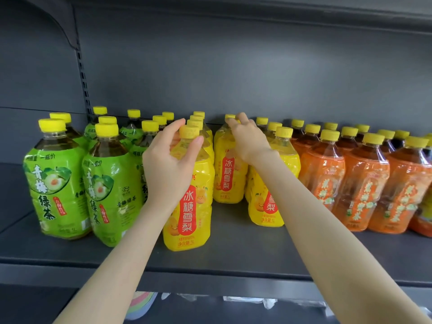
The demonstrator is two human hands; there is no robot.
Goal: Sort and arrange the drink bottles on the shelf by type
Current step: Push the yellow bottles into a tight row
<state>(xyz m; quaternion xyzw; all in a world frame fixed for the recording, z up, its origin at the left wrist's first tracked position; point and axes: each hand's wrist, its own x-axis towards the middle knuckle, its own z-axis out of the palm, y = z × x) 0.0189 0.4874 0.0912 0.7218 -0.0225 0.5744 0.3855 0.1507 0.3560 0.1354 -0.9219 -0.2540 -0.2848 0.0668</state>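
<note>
Here, the left hand (170, 169) wraps its fingers (174, 127) round the neck of the front yellow bottle (189, 213), upright on the shelf (233, 249) between green bottles (58, 188) and orange bottles (364, 188). The right hand (250, 143) reaches the rear yellow bottle (230, 178) at its cap (229, 116); grip unclear.

Nine green bottles (56, 183) are standing left of the left hand (168, 169). About eight yellow bottles (187, 206) are standing at and between it and the right hand (247, 141). At least eleven orange bottles (364, 188) are standing right of that hand, the row running out of view.
</note>
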